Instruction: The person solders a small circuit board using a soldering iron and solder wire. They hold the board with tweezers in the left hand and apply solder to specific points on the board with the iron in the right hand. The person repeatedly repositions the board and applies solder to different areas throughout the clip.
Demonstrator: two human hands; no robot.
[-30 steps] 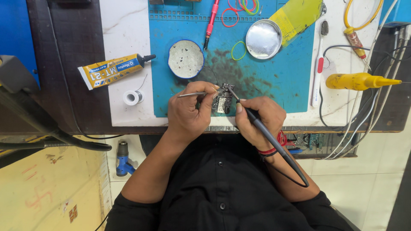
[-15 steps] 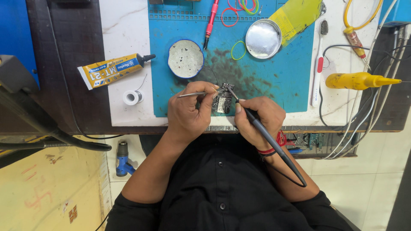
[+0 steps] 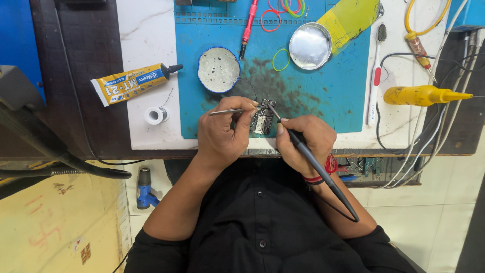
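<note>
the left hand [image 3: 222, 132] is closed around thin metal tweezers [image 3: 228, 111]. the tweezers lie almost flat from side to side, and their far end pokes out to the left past the fingers. the right hand [image 3: 305, 139] is closed like a pencil grip around a dark soldering iron [image 3: 313, 164]. the iron is long and thin and slants: its metal tip points up and to the left, onto the small circuit board [image 3: 262, 120], and its dark handle runs down and to the right over the wrist. the little board sits between the two hands, near the front edge of the blue mat [image 3: 303, 91] on the worktop [image 3: 146, 40]. the board looks a bit taller than it is wide; whether the tweezers touch it is hidden by the fingers. left of the mat lies a yellow glue tube [image 3: 131, 83] with a black cap, slanting with its cap up and to the right, and it has a blue band on its label. just below it is a small white spool of wire [image 3: 154, 115]. on the mat is a round white dish [image 3: 219, 69] with a blue rim, and a shiny round metal lid [image 3: 310, 46]. a red pen-shaped tool [image 3: 248, 26] lies near the top. to the right is a white and red toothbrush [image 3: 375, 81] and a yellow bottle [image 3: 422, 95] lying on its side, its nozzle pointing right.
</note>
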